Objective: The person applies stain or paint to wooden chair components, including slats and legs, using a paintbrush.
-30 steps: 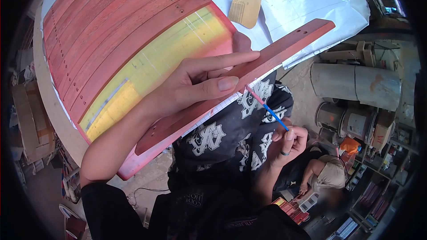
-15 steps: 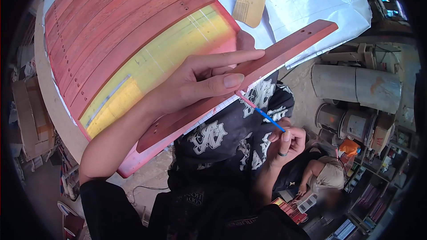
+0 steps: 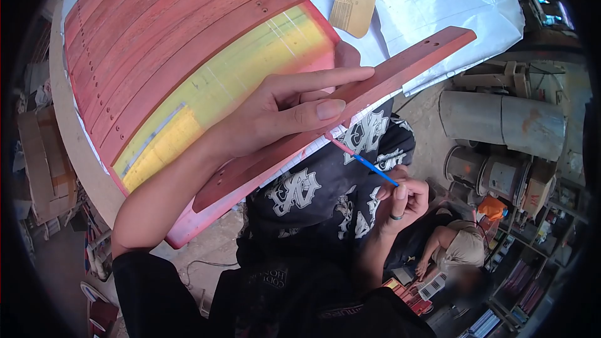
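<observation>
I saw the left hand [image 3: 282, 112] closed around the red wooden slat [image 3: 426, 53] near mid-length, just off the desk [image 3: 66, 138] edge. The slat looked stiff and light, and I judged mid-length the balanced hold. Its long axis ran lower left to upper right, with the drilled end pointing upper right. The right hand [image 3: 405, 201] pinched a thin brush [image 3: 370, 164], its tip at the slat's lower edge.
</observation>
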A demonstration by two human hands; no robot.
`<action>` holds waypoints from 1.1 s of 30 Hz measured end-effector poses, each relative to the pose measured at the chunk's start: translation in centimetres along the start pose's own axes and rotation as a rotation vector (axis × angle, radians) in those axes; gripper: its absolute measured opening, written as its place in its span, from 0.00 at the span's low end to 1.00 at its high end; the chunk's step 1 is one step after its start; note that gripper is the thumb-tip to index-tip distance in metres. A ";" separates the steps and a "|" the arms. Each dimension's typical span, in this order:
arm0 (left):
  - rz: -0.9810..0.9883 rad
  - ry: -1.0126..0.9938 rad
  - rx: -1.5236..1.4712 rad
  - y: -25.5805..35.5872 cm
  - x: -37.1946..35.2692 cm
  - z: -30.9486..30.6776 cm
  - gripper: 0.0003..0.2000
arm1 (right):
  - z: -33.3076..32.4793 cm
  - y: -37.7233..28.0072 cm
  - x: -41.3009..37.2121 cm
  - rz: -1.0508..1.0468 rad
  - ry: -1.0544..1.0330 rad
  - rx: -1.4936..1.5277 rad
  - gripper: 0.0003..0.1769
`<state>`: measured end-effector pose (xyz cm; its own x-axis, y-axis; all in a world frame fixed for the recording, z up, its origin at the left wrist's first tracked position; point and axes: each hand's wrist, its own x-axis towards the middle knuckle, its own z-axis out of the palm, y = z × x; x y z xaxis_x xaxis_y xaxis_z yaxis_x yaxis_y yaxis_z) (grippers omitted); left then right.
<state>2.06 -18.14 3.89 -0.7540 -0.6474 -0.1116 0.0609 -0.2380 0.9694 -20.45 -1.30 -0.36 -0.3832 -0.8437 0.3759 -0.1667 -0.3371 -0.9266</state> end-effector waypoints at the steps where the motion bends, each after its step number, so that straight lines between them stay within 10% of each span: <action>1: 0.008 -0.008 -0.007 0.0 0.0 0.0 0.36 | 0.0 0.0 0.0 -0.004 0.004 0.003 0.07; 33: -0.095 0.013 -0.036 1.2 -0.2 0.4 0.38 | -0.4 -0.1 1.1 0.010 0.121 -0.002 0.08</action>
<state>2.00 -18.02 5.16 -0.7492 -0.6295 -0.2060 0.0129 -0.3249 0.9457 -21.17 -2.01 0.13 -0.4916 -0.7906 0.3651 -0.1639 -0.3277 -0.9304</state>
